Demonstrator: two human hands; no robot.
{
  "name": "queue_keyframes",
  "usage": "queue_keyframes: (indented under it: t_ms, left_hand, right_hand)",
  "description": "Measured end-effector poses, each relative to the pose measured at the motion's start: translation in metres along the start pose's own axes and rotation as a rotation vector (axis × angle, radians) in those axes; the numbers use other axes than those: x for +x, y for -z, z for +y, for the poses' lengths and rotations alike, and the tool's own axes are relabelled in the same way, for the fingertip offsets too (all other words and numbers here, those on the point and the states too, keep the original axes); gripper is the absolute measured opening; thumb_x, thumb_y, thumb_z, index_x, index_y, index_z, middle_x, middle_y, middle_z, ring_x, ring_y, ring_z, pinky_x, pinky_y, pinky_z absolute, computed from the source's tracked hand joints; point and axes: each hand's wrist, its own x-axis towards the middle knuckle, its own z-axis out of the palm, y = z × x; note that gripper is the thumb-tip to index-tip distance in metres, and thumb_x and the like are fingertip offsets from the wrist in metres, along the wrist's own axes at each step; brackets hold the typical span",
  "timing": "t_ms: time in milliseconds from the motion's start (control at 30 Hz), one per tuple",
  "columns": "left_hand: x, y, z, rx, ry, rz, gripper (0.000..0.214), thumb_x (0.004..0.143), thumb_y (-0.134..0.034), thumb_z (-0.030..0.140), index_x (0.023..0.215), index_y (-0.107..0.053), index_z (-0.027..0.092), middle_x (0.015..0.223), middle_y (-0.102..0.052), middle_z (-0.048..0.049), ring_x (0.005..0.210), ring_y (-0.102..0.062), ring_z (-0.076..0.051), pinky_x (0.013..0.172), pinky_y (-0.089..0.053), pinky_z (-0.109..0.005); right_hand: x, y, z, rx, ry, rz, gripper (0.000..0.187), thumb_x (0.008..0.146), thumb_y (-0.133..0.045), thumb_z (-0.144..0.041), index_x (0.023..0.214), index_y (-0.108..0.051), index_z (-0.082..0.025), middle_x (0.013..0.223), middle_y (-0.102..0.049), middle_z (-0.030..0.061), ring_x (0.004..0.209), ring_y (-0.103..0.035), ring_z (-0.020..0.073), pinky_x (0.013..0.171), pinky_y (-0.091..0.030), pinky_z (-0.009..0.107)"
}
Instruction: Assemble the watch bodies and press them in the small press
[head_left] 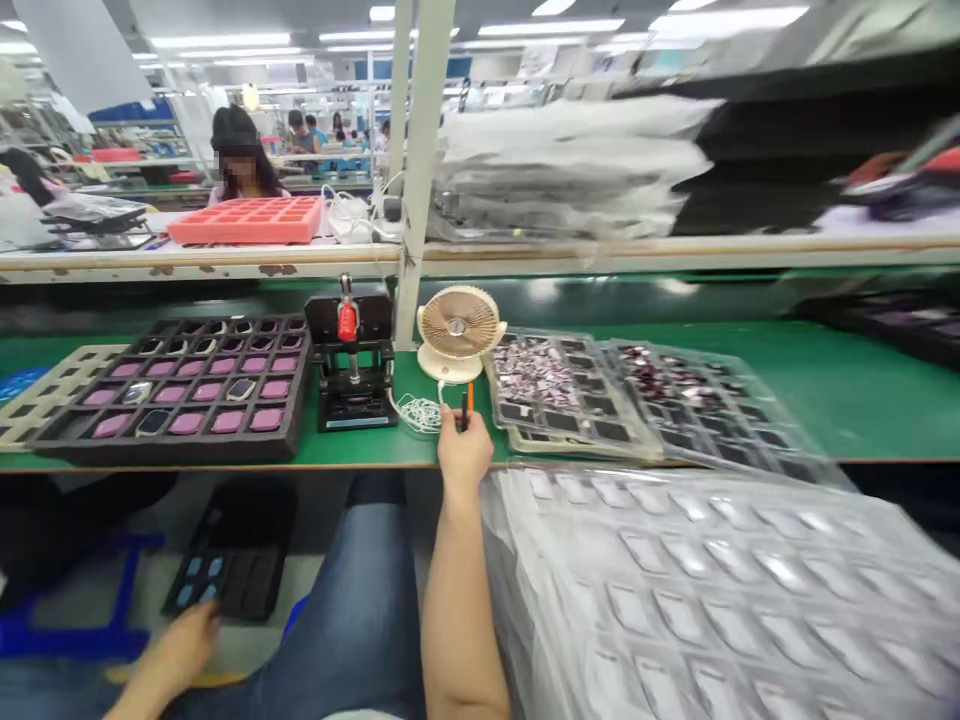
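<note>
My right hand [465,450] is at the bench's front edge, its fingers closed around a slim black-and-orange stick [465,408] pointing away from me. I cannot make out its exact kind. Just beyond stands a small cream desk fan [459,325]. A bundle of white cable [420,413] lies left of the hand. Low on the left, my left hand [180,645] is blurred by motion over my leg, its fingers unclear. Below the bench, near that hand, is a black tray [251,570] with light-blue pieces.
A black hand press [352,370] with a red-tipped lever stands beside a dark divided tray [202,455] of watch-like pieces and purple inserts. Clear trays [622,430] of small parts lie to the right. Plastic-covered moulded trays [712,560] fill the lower right. Behind the shelf sits another person.
</note>
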Motion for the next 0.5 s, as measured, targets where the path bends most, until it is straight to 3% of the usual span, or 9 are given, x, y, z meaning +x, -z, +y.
queue_keyframes:
  t_ms: [133,233,367,500]
  left_hand:
    - [-0.02,-0.041,0.078,-0.092,-0.214,-0.043,0.052,0.089,-0.045,0.009,0.133,-0.07,0.022,0.14,-0.07,-0.0094,0.131,-0.063,-0.022,0.114,-0.041,-0.03]
    - [-0.038,-0.069,0.114,-0.177,-0.268,-0.048,0.061,0.086,-0.043,0.003,0.143,-0.063,0.015,0.149,-0.062,-0.0159,0.138,-0.057,-0.026,0.119,-0.036,-0.033]
    - [-0.044,-0.08,0.119,-0.306,-0.298,-0.03,0.058,0.089,-0.037,0.003,0.141,-0.061,0.016,0.151,-0.057,-0.0159,0.142,-0.052,-0.024,0.122,-0.033,-0.033]
    - [-0.023,-0.083,0.105,-0.384,-0.306,-0.08,0.056,0.09,-0.035,0.001,0.134,-0.064,0.021,0.132,-0.07,-0.0105,0.125,-0.064,-0.019,0.111,-0.044,-0.029]
  right_hand:
    - [0.003,0.0,0.007,-0.009,-0.017,-0.095,0.03,0.086,-0.066,-0.052,0.088,-0.069,-0.022,0.09,-0.079,0.0103,0.088,-0.069,0.0299,0.082,-0.044,0.036]
    - [0.006,0.0,0.01,-0.025,-0.02,-0.141,0.032,0.085,-0.067,-0.054,0.086,-0.069,-0.023,0.09,-0.078,0.0101,0.088,-0.068,0.0305,0.083,-0.044,0.037]
    - [0.007,-0.001,0.012,-0.011,-0.005,-0.156,0.034,0.085,-0.066,-0.057,0.088,-0.069,-0.023,0.091,-0.079,0.0094,0.087,-0.068,0.0297,0.082,-0.044,0.037]
    - [0.008,-0.002,0.013,0.01,-0.016,-0.125,0.033,0.085,-0.067,-0.055,0.088,-0.069,-0.022,0.09,-0.078,0.0097,0.086,-0.068,0.0295,0.08,-0.043,0.037]
